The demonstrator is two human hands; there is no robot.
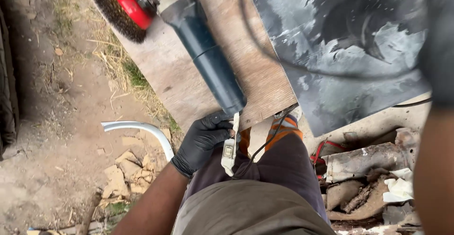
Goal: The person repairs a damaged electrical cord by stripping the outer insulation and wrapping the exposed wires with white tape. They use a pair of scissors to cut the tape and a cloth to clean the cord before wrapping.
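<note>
left hand (202, 140) grip closed on rear end of angle grinder (208, 57) | grinder lies on wooden board (179, 79) | right hand unseen

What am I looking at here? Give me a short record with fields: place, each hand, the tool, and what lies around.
Place: outdoors, bare dirt ground with dry grass
Left hand: black-gloved left hand touches the rear end of the grinder, by its cord
Right hand: only the bare right forearm shows at the frame's right edge; the hand is out of view
Tool: dark blue grinder with a wire brush and red guard, lying on a wooden board
Nearby: grey metal sheet, curved white pipe, broken bricks, scrap pile
</note>
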